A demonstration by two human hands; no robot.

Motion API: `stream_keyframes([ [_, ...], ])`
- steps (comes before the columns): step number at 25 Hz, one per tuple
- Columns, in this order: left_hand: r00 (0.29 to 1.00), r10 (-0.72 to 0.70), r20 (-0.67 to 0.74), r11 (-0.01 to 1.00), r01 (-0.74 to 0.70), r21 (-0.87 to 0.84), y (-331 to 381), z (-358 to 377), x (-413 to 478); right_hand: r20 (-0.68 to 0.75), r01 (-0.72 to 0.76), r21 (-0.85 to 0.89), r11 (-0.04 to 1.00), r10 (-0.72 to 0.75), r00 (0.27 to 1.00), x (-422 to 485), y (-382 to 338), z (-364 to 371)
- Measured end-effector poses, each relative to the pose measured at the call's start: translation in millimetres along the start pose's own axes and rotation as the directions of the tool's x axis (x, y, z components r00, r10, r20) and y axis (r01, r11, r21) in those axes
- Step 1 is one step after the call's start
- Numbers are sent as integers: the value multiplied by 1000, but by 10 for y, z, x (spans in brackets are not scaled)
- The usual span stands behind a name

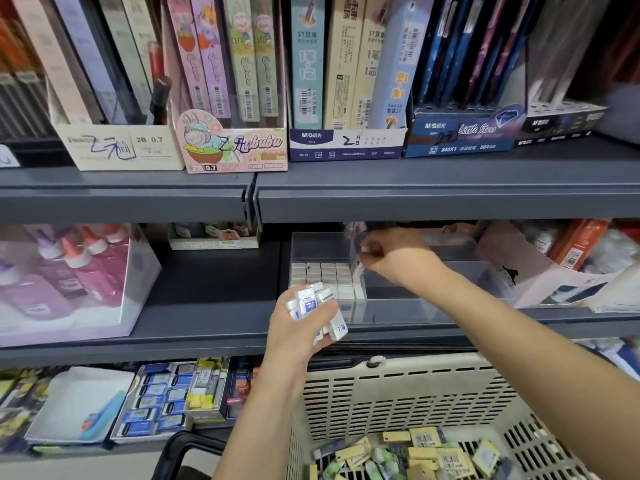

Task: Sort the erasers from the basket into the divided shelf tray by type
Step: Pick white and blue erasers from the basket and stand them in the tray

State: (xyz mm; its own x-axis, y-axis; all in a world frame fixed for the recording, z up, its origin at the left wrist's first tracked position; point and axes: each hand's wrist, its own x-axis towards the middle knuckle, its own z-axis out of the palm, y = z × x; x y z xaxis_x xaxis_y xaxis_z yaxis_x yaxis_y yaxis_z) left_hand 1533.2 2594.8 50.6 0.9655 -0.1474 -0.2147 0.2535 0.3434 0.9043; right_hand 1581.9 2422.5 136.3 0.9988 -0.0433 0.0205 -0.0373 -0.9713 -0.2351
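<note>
A clear divided tray (398, 308) sits on the middle shelf. Its left compartment holds rows of white erasers (323, 277) standing on end. My left hand (298, 336) grips a bunch of white-and-blue wrapped erasers (317, 306) in front of the tray. My right hand (391, 256) reaches over the tray and pinches one white eraser (358, 270) at the right edge of the filled compartment. Below, the beige perforated basket (408, 393) holds several mixed erasers (419, 452), yellow, green and blue.
Boxes of pencil leads and pens line the upper shelf (415, 188). Glue bottles in a clear box (65, 282) stand at the left of the middle shelf. A torn white carton (540, 278) sits right of the tray. Boxed erasers (162, 400) lie on the bottom shelf.
</note>
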Motion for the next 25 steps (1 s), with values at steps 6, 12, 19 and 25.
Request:
stream_keyframes([
  [6, 999, -38, 36, 998, 40, -55, 12, 2, -7, 179, 81, -103, 991, -62, 982, -22, -11, 257],
  [12, 990, -74, 122, 987, 90, -130, 51, 31, -35, 57, 118, 491, 863, -167, 984, -327, -121, 155],
  [19, 983, -98, 157, 963, 134, -235, 179, 60, -38, 102, 65, 670, 739, -179, 979, -475, -346, 86],
  [25, 988, -49, 148, 990, 67, -121, 346, -44, 59, 97, 130, 506, 853, -206, 974, -440, -504, 151],
])
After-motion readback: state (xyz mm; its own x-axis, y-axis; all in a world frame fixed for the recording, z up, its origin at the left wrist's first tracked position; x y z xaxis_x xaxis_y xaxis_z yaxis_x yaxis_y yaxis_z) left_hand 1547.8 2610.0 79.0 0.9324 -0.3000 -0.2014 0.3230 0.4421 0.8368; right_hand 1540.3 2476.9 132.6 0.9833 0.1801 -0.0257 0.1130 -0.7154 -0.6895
